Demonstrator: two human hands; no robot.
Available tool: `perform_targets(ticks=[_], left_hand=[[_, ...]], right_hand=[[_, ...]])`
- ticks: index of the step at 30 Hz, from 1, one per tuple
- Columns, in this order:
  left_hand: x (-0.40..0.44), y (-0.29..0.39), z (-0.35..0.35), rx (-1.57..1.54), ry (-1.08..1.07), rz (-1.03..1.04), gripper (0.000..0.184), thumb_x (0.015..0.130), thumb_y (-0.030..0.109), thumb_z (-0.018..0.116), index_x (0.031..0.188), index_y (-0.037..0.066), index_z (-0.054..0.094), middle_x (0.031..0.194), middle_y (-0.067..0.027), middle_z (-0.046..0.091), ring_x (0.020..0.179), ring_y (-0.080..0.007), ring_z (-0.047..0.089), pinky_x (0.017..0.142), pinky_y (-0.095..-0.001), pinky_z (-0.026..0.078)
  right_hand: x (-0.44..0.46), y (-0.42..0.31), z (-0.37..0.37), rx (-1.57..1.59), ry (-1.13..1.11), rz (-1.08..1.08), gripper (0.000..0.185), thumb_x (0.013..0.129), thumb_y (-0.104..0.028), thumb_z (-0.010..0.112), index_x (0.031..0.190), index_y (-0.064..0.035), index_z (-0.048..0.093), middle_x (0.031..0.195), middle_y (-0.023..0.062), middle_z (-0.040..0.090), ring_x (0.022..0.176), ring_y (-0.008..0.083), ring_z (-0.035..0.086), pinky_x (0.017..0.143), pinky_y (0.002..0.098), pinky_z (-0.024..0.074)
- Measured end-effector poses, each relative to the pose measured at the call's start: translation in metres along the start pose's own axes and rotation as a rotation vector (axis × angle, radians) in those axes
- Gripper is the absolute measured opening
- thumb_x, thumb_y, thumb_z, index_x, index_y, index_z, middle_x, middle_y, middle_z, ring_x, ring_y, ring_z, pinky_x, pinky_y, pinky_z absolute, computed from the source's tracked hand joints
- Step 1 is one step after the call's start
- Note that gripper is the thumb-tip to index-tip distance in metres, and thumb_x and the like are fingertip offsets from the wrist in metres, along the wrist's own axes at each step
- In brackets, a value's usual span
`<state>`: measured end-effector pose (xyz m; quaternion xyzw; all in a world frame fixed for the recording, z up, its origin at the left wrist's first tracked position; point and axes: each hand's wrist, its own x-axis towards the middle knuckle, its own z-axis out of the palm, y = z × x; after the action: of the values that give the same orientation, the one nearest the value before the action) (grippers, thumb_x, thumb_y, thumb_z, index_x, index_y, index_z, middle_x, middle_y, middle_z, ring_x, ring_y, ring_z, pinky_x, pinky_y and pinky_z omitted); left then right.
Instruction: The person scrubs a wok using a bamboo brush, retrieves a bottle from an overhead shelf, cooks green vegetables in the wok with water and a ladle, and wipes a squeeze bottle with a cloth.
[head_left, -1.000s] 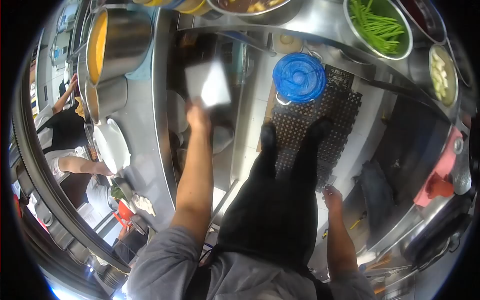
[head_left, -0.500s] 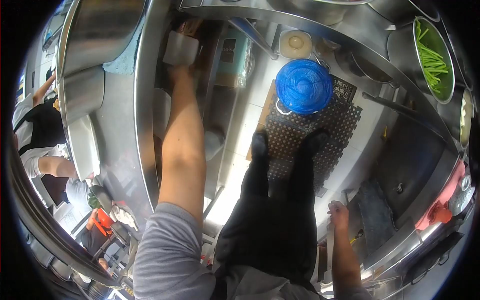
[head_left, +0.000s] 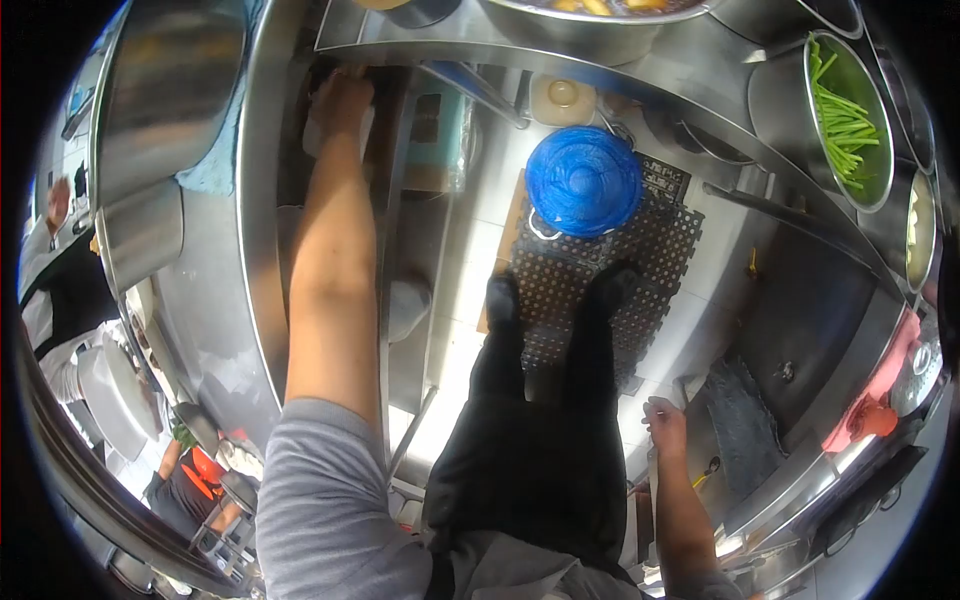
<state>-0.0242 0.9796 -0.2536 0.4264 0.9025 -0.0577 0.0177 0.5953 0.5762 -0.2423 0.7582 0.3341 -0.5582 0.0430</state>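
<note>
My left hand (head_left: 343, 105) reaches far into a dark shelf space under the metal counter at upper left. White edges of a square-looking object (head_left: 367, 130) show on both sides of this hand and wrist. The fingers are in shadow, so their grip on it cannot be made out. My right hand (head_left: 665, 425) hangs low at my right side, fingers loosely bent and nothing visible in them. Near it, a dark cloth (head_left: 745, 420) drapes over a metal surface.
A blue-covered bucket (head_left: 583, 182) stands on the perforated mat (head_left: 570, 300) before my feet. Behind it sits a lidded tub (head_left: 562, 100). Bowls at right include one of green vegetable stalks (head_left: 848, 130). Across the left counter (head_left: 190, 290), a person handles a white tray (head_left: 118, 395).
The view has shifted. My left hand, covered earlier by the white object, now shows in front of it. The person across the counter has moved the white tray off the counter edge.
</note>
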Motion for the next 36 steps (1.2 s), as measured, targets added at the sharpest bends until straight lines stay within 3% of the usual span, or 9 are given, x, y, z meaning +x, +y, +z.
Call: perform_targets(ticks=[4,6,13,18,21,26,33,35,36], left_hand=[[0.022,-0.024,0.026,0.063,0.124,0.092,0.031,0.082,0.032,0.053,0.102,0.015,0.07,0.104,-0.0151,0.067,0.101,-0.034,0.062,0.089,-0.0441,0.048],[0.012,-0.035,0.024,-0.428,0.253,0.149,0.032,0.083,0.037,0.054,0.103,0.017,0.07,0.103,-0.0149,0.067,0.1,-0.0334,0.062,0.086,-0.0437,0.048],[-0.008,-0.041,-0.003,-0.371,0.372,0.181,0.034,0.09,0.033,0.046,0.103,0.009,0.067,0.109,-0.0168,0.063,0.101,-0.0391,0.058,0.087,-0.0448,0.045],[-0.041,-0.038,-0.011,-0.557,0.54,0.159,0.032,0.089,0.028,0.05,0.11,0.009,0.065,0.107,-0.0189,0.064,0.099,-0.0376,0.06,0.086,-0.0427,0.045],[-0.034,-0.063,0.034,-0.307,0.343,0.137,0.037,0.09,0.03,0.05,0.117,0.008,0.062,0.114,-0.0219,0.061,0.107,-0.0372,0.057,0.09,-0.043,0.045],[-0.042,-0.063,0.062,-0.302,0.258,0.234,0.045,0.088,0.029,0.052,0.125,0.004,0.054,0.127,-0.0239,0.052,0.119,-0.0384,0.049,0.098,-0.044,0.041],[-0.122,-0.035,-0.005,-0.435,0.279,0.28,0.048,0.084,0.018,0.056,0.125,-0.005,0.049,0.127,-0.0299,0.049,0.117,-0.0425,0.05,0.102,-0.044,0.039],[-0.19,-0.049,0.011,-0.439,0.309,0.336,0.047,0.084,0.015,0.056,0.125,-0.005,0.05,0.131,-0.0278,0.047,0.122,-0.04,0.046,0.104,-0.0427,0.037],[-0.24,-0.041,-0.022,-0.693,0.001,0.278,0.046,0.086,0.015,0.055,0.127,-0.004,0.049,0.132,-0.0259,0.047,0.124,-0.0385,0.045,0.106,-0.0425,0.035]], right_hand=[[-0.005,0.011,-0.005,-0.029,0.02,0.005,0.031,0.084,-0.021,0.066,0.106,-0.0002,0.066,0.081,0.0134,0.069,0.067,0.0184,0.069,0.061,0.0292,0.053],[-0.009,0.009,-0.008,-0.05,0.027,0.028,0.03,0.083,-0.021,0.065,0.105,-0.0002,0.066,0.081,0.0131,0.069,0.067,0.019,0.069,0.062,0.0298,0.053],[0.0,0.023,-0.003,-0.064,0.035,-0.017,0.026,0.084,-0.021,0.067,0.102,-0.0013,0.066,0.072,0.0109,0.067,0.058,0.0141,0.066,0.05,0.0267,0.0499],[0.001,0.01,0.002,-0.031,-0.01,0.035,0.03,0.083,-0.02,0.066,0.106,-0.0012,0.066,0.08,0.0126,0.069,0.067,0.0181,0.069,0.062,0.0294,0.0523],[0.006,0.016,0.007,-0.008,0.017,-0.022,0.026,0.084,-0.021,0.067,0.103,-0.0025,0.066,0.074,0.0095,0.067,0.06,0.0133,0.064,0.052,0.026,0.0506],[-0.003,0.0,-0.007,-0.028,0.009,0.006,0.029,0.083,-0.02,0.066,0.105,-0.0001,0.066,0.08,0.0134,0.069,0.067,0.0182,0.069,0.062,0.0295,0.0523],[-0.02,-0.021,-0.017,-0.138,0.08,-0.194,0.026,0.084,-0.019,0.065,0.101,0.0016,0.066,0.079,0.0136,0.069,0.068,0.0182,0.068,0.066,0.0296,0.0523],[-0.061,-0.104,-0.023,0.015,0.031,-0.337,0.021,0.086,-0.014,0.064,0.099,0.0023,0.066,0.08,0.012,0.069,0.072,0.0184,0.068,0.067,0.0285,0.0517],[-0.087,-0.147,-0.024,0.178,-0.049,-0.377,0.019,0.086,-0.012,0.063,0.098,0.002,0.066,0.082,0.0115,0.069,0.074,0.0184,0.068,0.067,0.028,0.0514]])
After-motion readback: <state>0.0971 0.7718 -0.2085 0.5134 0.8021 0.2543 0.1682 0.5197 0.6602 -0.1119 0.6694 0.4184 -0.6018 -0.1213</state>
